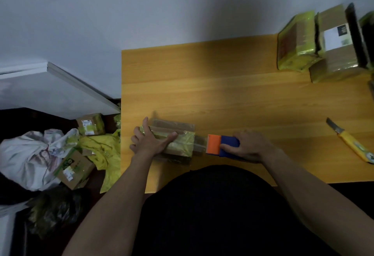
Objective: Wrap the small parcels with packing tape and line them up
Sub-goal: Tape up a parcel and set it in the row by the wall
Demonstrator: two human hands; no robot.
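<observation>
yellow knife (351,144) on wooden table (222,93); white bag (26,158) on floor at left

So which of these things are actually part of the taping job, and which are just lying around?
In use:
small brown cardboard parcel
orange-and-blue tape dispenser
left hand
right hand
taped parcels at the table's far corner

Lying about:
yellow-handled knife
boxes on the floor
white sack
</observation>
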